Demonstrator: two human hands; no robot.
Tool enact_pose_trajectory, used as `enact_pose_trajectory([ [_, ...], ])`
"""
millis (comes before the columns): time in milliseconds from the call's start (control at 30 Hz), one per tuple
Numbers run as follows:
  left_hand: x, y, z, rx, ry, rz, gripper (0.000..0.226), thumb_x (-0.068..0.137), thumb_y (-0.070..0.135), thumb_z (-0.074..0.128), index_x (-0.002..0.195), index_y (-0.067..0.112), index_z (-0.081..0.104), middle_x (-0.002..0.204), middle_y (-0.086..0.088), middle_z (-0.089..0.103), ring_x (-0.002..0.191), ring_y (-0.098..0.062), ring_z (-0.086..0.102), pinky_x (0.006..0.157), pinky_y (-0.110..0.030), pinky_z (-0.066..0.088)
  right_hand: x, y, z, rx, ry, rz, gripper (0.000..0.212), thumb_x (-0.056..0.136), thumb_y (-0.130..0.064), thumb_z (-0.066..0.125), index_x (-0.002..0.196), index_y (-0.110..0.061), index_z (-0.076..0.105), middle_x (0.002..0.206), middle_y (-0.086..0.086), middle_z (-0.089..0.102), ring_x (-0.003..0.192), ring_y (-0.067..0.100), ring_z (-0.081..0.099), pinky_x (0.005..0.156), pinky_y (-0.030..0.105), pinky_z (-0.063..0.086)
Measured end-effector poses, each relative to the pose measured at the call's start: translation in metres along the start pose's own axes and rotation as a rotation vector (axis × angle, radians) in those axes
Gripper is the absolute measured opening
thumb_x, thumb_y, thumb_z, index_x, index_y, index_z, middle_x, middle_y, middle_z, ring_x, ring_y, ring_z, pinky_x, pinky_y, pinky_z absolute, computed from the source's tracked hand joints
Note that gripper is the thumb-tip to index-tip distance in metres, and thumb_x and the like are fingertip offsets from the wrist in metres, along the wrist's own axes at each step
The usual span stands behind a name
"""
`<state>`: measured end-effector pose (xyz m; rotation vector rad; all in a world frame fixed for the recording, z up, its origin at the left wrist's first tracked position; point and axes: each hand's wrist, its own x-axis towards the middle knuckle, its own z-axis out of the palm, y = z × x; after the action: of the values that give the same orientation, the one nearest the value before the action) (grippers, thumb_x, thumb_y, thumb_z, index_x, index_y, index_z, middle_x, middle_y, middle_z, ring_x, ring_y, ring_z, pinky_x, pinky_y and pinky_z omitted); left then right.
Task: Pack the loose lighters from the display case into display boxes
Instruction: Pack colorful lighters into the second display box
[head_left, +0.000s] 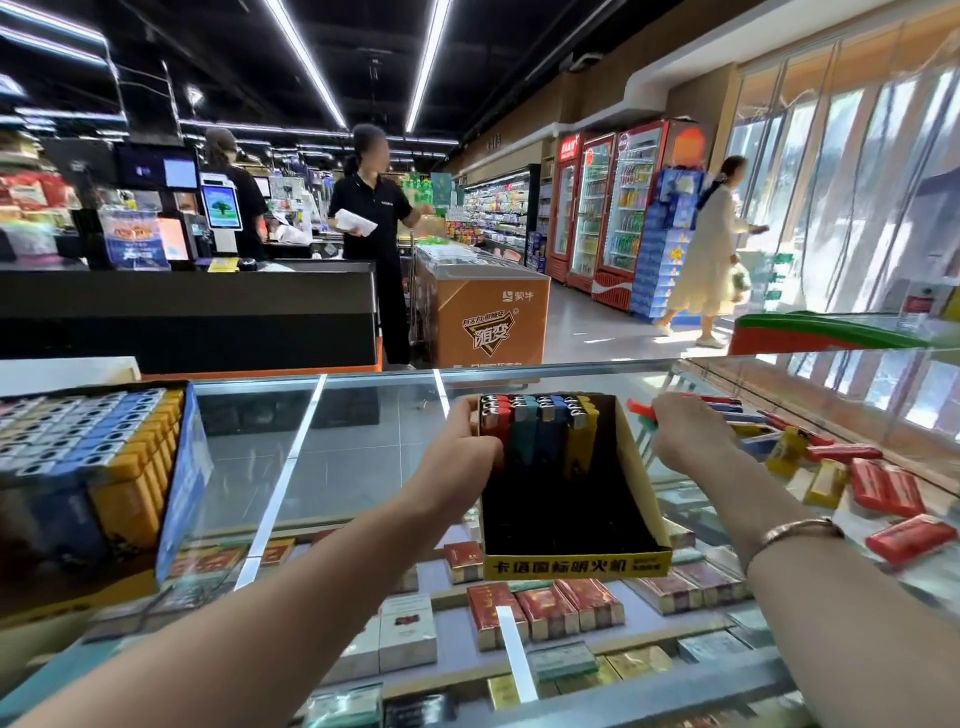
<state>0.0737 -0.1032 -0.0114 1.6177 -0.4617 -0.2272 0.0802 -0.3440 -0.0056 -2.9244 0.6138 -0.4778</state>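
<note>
Lighters are the job, and they lie in three places on the glass counter (363, 415), which carries everything and shows cigarette packs (545, 613) on the shelf beneath.

Largest is the full box (176, 467) at the left edge, blue-walled and packed tight with rows of lighters; it looks finished and is set well apart from the work, probably to keep it out of the way.

Next is the yellow box (576, 564) in the middle, near end facing the person, far end raised or tilted away. Only its far end is filled: one row (537, 431) of red, green, blue and yellow lighters standing side by side. Most of the dark floor is bare, so packing here is at an early stage.

To the right lies the loose pile (857, 478), mostly red and yellow lighters scattered flat, just beside the box so each reach is short.

The left hand (467, 447) grips the box's left wall at the far corner, fingers curled over the edge against the red lighters, likely steadying the box and keeping the row from toppling.

The right hand (685, 431), a bracelet (795, 530) on its wrist, reaches into the pile with fingers bent down; red and green lighters (641, 410) show at its fingertips, so it seems to be gathering a few, though the grasp itself is hidden behind the knuckles.
</note>
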Motion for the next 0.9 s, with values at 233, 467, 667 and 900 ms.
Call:
enact_pose_trajectory([
  [233, -0.004, 0.01, -0.02, 0.039, -0.007, 0.001, 0.068, 0.075, -0.021, 0.034, 0.119, 0.03, 0.032, 0.101, -0.009, 0.047, 0.087, -0.02, 0.055, 0.052, -0.014, 0.049, -0.01, -0.034, -0.037, 0.862, 0.14, -0.067, 0.013, 0.078, -0.002, 0.062, 0.09, -0.007, 0.06, 0.089, 0.014, 0.061, 0.087, 0.03, 0.058, 0.08, 0.043, 0.049],
  [467, -0.018, 0.0, -0.048, 0.172, 0.062, 0.059, 0.061, 0.072, -0.019, 0.039, 0.114, 0.026, 0.038, 0.099, -0.016, 0.046, 0.08, -0.02, 0.053, 0.053, -0.019, 0.048, -0.034, -0.089, -0.064, 1.472, 0.031, -0.143, 0.017, 0.081, -0.002, 0.064, 0.076, -0.01, 0.051, 0.073, 0.006, 0.058, 0.061, 0.016, 0.061, 0.047, 0.02, 0.05],
  [667, -0.028, 0.001, -0.056, 0.39, 0.163, 0.306, 0.053, 0.082, 0.012, 0.062, 0.115, 0.042, 0.034, 0.121, 0.003, 0.044, 0.102, -0.008, 0.05, 0.07, -0.011, 0.047, -0.056, -0.101, -0.055, 1.781, -0.323, -0.157, 0.017, 0.078, 0.003, 0.063, 0.069, -0.008, 0.055, 0.059, 0.005, 0.061, 0.05, 0.017, 0.062, 0.044, 0.024, 0.051],
  [900, -0.042, 0.022, -0.05, 0.432, 0.295, 0.578, 0.029, 0.08, 0.041, 0.061, 0.106, 0.05, 0.051, 0.092, 0.019, 0.059, 0.094, 0.001, 0.055, 0.082, -0.017, 0.047, -0.069, -0.108, -0.044, 1.756, -0.44, -0.28, 0.015, 0.06, -0.007, 0.07, 0.065, -0.008, 0.055, 0.06, 0.008, 0.063, 0.048, 0.022, 0.059, 0.044, 0.024, 0.052],
])
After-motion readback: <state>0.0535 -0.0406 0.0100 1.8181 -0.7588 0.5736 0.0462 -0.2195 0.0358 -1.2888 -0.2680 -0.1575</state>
